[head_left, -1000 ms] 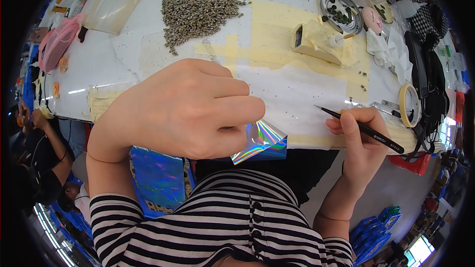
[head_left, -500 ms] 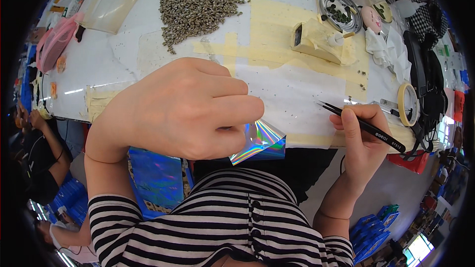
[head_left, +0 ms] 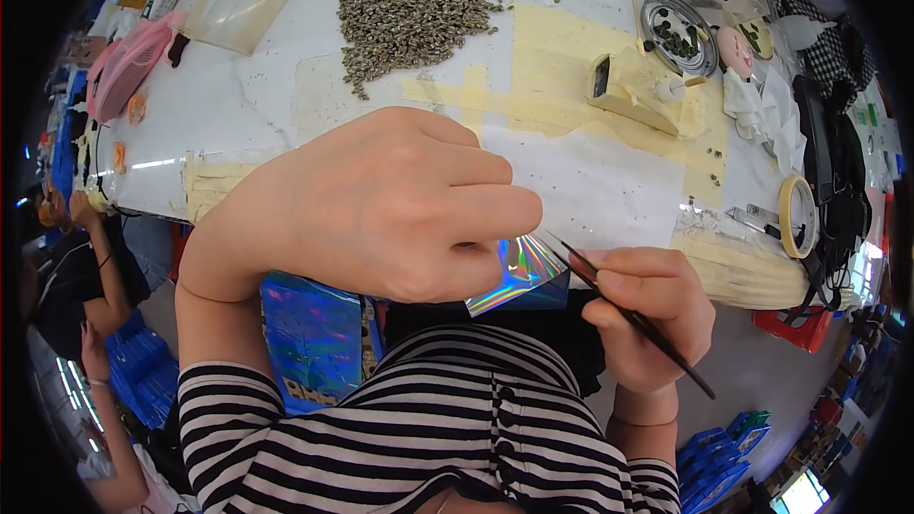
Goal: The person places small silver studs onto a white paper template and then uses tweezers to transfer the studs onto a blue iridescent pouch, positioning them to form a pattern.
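My left hand [head_left: 390, 209] is closed, knuckles up, over the near edge of the table. Below its curled fingers hangs a shiny holographic film piece [head_left: 522, 276], gripped at the finger side; the fingertips themselves are hidden. My right hand [head_left: 666, 309] pinches black fine-tipped tweezers [head_left: 687, 371], whose tips reach the film's upper right corner, though contact cannot be made out. A white paper sheet [head_left: 609, 181] lies flat beyond, with tiny specks on it. Farther off is a heap of small shiny metallic pieces [head_left: 409, 24].
A tape-covered block [head_left: 638, 90] stands right of centre. Behind it sits a round metal dish [head_left: 700, 62] with dark bits. Rightward are crumpled tissue [head_left: 762, 119] and a tape roll [head_left: 798, 217]. A pink basket [head_left: 129, 67] is at left; holographic sheeting [head_left: 309, 333] lies by my lap.
My right hand has swung left and nearer to me, bringing the tweezer tips from over the paper to the film. My left hand keeps its grip; the whole view has shifted slightly.
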The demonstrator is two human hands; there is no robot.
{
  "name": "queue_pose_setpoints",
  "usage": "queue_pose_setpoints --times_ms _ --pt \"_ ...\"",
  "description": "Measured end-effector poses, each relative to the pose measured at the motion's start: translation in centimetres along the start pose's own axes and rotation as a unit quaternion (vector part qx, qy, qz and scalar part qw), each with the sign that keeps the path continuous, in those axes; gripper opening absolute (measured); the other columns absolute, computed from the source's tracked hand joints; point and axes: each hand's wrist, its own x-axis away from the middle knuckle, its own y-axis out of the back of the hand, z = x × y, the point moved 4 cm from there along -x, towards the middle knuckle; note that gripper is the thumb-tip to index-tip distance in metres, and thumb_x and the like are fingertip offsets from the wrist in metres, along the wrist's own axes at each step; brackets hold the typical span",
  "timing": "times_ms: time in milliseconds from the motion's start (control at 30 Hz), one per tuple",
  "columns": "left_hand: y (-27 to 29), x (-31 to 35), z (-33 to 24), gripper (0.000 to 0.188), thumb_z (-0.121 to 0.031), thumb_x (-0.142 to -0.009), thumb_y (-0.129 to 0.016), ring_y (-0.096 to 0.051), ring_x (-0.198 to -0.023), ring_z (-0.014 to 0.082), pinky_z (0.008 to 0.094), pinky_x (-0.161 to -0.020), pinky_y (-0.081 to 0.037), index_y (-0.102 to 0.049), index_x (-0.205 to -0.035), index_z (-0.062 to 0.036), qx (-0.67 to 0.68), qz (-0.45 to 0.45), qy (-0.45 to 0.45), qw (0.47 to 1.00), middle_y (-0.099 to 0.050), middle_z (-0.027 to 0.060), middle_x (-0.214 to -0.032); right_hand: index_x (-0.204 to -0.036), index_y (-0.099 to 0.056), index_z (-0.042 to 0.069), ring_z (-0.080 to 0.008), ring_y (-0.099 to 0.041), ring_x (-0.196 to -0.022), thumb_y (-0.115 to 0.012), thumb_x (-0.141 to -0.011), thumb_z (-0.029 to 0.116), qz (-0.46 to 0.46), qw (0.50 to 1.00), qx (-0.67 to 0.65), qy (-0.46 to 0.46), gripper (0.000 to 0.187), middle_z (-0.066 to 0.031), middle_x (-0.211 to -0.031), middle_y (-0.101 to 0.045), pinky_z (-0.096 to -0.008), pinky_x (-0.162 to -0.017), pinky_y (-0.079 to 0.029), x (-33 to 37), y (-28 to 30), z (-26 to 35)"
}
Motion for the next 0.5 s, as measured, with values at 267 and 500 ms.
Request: queue_pose_setpoints --times_ms 267,500 --pt "0.2 0.2 -0.1 0.015 -0.009 -0.063 -0.071 -0.059 -0.065 0.0192 0.0290 -0.052 -0.047 -0.058 -0.070 -0.0055 -0.004 -0.006 -0.027 1.000 -0.054 0.0040 -0.075 -0.093 -0.066 0.002 -0.0282 -0.072 -0.085 -0.082 -0.074 0.008 0.058 0.991 0.086 0.083 0.026 -0.0177 -0.096 -0.071 -0.0340 -0.074 -0.060 -0.5 -1.8 0.8" --pt "0.2 0.1 -0.2 0.015 -0.012 -0.063 -0.070 -0.061 -0.067 0.0194 0.0293 -0.055 -0.050 -0.059 -0.072 -0.0055 -0.001 0.007 -0.022 1.000 -0.055 0.0043 -0.076 -0.092 -0.070 0.002 -0.0261 -0.072 -0.077 -0.083 -0.071 0.011 0.045 0.983 0.111 0.140 0.026 -0.0138 -0.093 -0.070 -0.0319 -0.062 -0.060 -0.6 -2.0 0.5"
